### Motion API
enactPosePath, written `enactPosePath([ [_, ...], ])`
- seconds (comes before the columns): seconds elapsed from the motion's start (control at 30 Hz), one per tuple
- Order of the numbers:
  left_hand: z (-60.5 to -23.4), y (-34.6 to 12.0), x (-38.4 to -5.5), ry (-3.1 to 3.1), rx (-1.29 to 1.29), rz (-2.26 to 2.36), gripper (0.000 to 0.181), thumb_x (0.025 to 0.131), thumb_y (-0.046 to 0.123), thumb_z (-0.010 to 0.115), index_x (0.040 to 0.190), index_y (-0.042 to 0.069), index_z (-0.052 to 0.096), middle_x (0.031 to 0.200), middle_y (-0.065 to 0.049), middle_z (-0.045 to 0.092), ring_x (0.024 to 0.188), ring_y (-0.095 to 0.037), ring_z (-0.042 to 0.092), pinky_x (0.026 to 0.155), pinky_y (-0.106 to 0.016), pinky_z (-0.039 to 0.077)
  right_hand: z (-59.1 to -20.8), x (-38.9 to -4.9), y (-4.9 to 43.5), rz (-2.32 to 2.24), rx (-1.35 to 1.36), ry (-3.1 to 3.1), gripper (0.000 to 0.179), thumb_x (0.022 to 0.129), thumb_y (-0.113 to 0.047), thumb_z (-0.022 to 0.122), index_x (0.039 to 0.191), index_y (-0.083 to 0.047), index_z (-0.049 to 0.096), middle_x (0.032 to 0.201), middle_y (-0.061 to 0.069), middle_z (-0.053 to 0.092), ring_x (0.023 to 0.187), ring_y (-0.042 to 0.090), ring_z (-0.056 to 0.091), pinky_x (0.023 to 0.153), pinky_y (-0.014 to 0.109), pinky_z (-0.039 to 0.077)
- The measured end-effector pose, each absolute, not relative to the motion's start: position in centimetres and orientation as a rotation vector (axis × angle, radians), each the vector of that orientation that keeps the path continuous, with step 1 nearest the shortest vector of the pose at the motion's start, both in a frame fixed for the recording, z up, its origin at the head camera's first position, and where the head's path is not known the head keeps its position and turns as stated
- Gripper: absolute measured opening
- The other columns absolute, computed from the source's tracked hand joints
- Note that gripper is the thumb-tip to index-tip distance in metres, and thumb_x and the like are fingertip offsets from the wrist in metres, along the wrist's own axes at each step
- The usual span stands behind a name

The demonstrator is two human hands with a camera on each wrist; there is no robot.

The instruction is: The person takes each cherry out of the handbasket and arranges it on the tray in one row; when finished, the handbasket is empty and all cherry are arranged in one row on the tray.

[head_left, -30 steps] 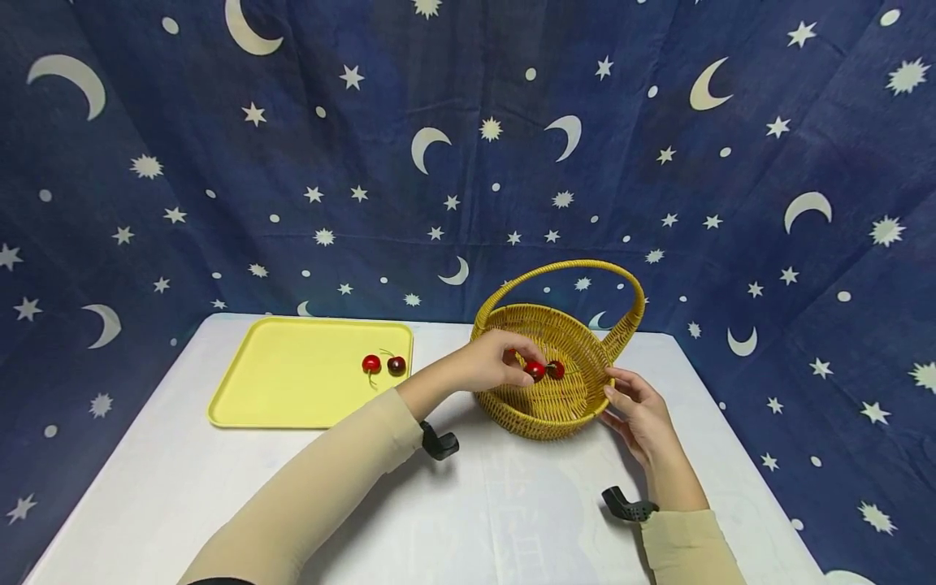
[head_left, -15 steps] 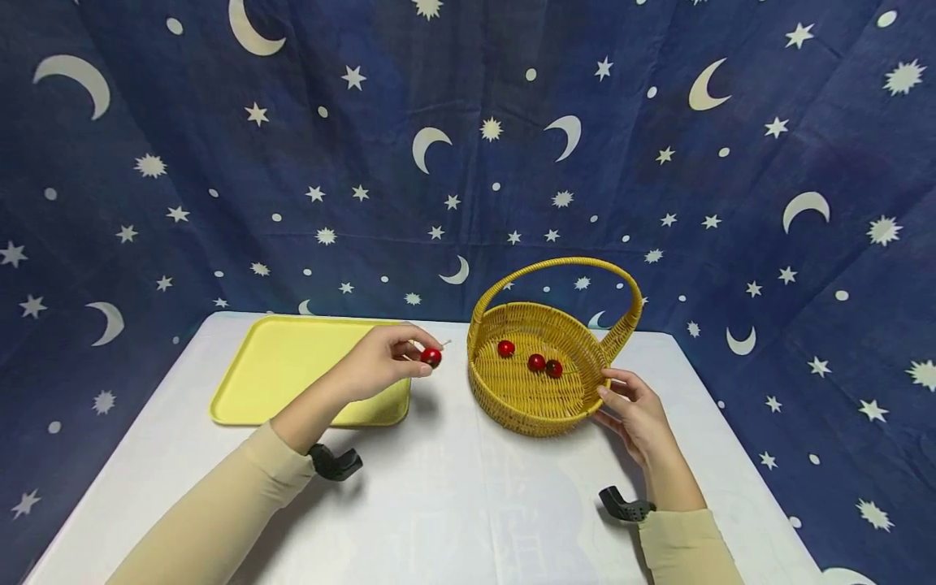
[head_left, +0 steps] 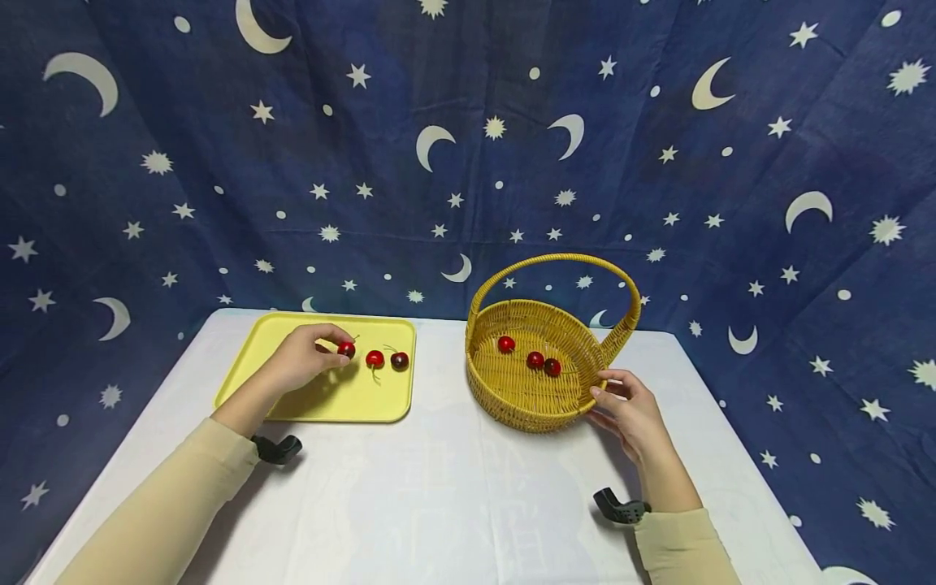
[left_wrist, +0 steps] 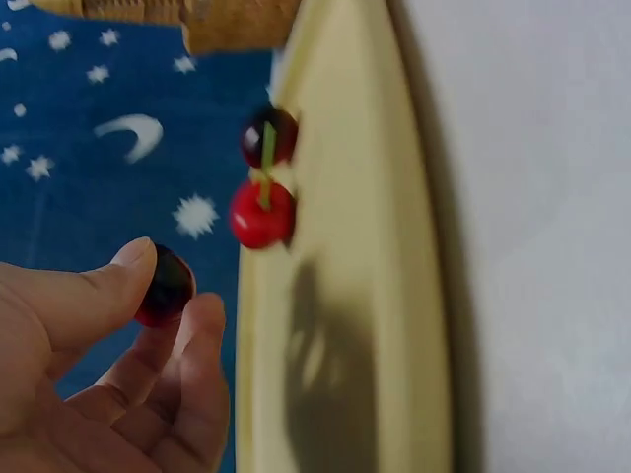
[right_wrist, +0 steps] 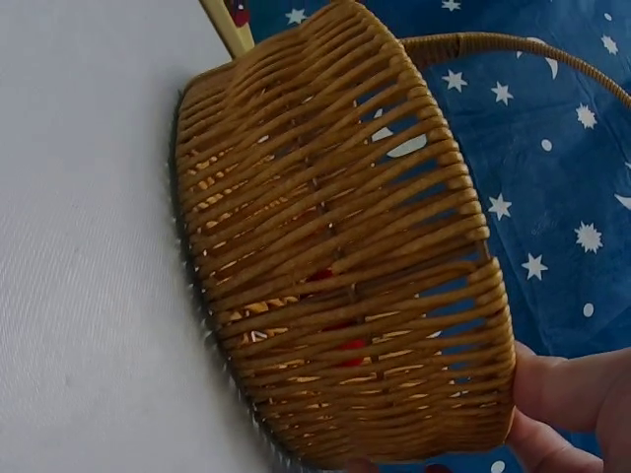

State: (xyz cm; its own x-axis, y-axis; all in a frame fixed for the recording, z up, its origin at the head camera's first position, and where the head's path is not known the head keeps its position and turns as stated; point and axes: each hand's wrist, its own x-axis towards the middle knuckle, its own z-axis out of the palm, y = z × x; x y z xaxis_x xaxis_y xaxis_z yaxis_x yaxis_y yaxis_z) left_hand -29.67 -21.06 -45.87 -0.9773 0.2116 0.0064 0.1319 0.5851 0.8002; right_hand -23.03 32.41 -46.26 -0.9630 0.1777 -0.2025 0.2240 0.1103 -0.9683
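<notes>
My left hand (head_left: 303, 357) pinches a dark red cherry (left_wrist: 166, 288) between thumb and fingers, over the yellow tray (head_left: 300, 410). Just right of it on the tray lie a bright red cherry (head_left: 374, 359) and a darker cherry (head_left: 399, 361), both with green stems. On the right of the table stands a yellow wicker basket (head_left: 526, 418) with a tall arched handle. Inside are a cherry near its left side (head_left: 506, 344) and two more close together. My right hand (head_left: 632, 414) grips the basket's right rim, thumb on top and fingers partly hidden below.
A white cloth covers the table (head_left: 439, 504). Behind it hangs a dark blue curtain (head_left: 497, 81) with moons and stars. A black wrist mount (head_left: 276, 449) sits on the left wrist, another mount (head_left: 620, 508) on the right.
My left hand has gone from over the basket leftward, carrying a cherry, to over the tray. Two cherries lay on the tray before, hidden midway by the hand. The right hand stays on the rim.
</notes>
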Motion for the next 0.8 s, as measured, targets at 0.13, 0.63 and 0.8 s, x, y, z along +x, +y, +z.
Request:
enactPosePath([
  [0.13,-47.3,-21.7,-30.6,2.75,0.278,1.282,0.029,0.095,0.008,0.081,0.124,0.004,0.076,0.127,-0.021,0.072,0.103,-0.032,0.069,0.08,-0.035,0.055,-46.5,-23.2,32.6,-2.015,0.41,2.361,0.052,0.104,-0.01,0.07,0.153,-0.008,0.052,0.143,0.012,0.047,0.105,0.004,0.065,0.096,0.031,0.063],
  [0.63,-48.9,-21.0,-31.8,2.784,0.253,1.184,0.029,0.094,0.013,0.083,0.123,0.009,0.079,0.125,-0.018,0.076,0.121,-0.038,0.064,0.111,-0.062,0.045,-48.2,-23.7,33.3,-2.182,0.355,2.221,0.051,0.109,-0.015,0.064,0.157,-0.011,0.049,0.141,-0.003,0.051,0.118,0.008,0.062,0.091,0.022,0.059],
  [0.8,-48.9,-20.8,-31.9,2.789,0.232,1.158,0.031,0.093,0.015,0.084,0.123,0.009,0.078,0.127,-0.018,0.075,0.122,-0.038,0.063,0.111,-0.061,0.045,-48.2,-23.8,33.4,-2.185,0.363,2.205,0.051,0.109,-0.015,0.064,0.157,-0.012,0.049,0.143,-0.002,0.05,0.12,0.009,0.062,0.091,0.021,0.059],
])
